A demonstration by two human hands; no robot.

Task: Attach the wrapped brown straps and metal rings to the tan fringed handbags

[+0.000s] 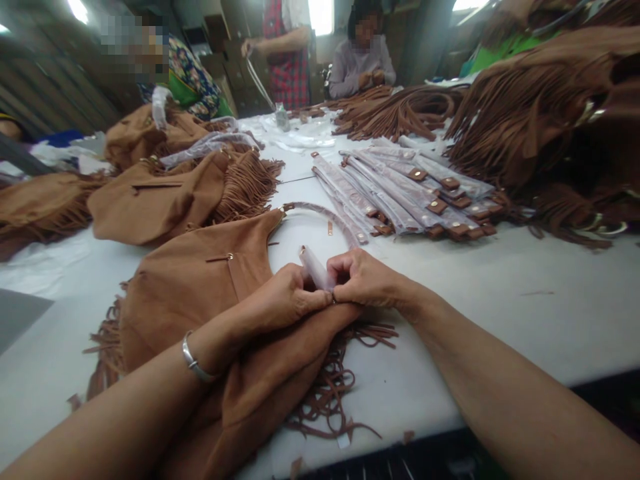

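Observation:
A brown suede fringed bag point(185, 287) lies on the table under my arms. Its plastic-wrapped strap point(340, 219) loops from the far corner of the bag round towards my hands. My left hand point(287, 293) is closed, thumb and fingers pinching the wrapped strap end point(314, 267) near the bag's right corner. Pressed close against it, my right hand point(363, 279) pinches at the same spot, its fingertips meeting my left thumb. A small fastening there is mostly covered by my fingers. Brown fringe point(340, 387) hangs out from the bag's near side.
Several plastic-wrapped straps point(400, 190) lie in a pile beyond my right hand. Finished-looking brown bags point(160, 193) rest at the left. Heaped fringe point(530, 113) stands at the right. People point(363, 63) are across the table point(565, 293).

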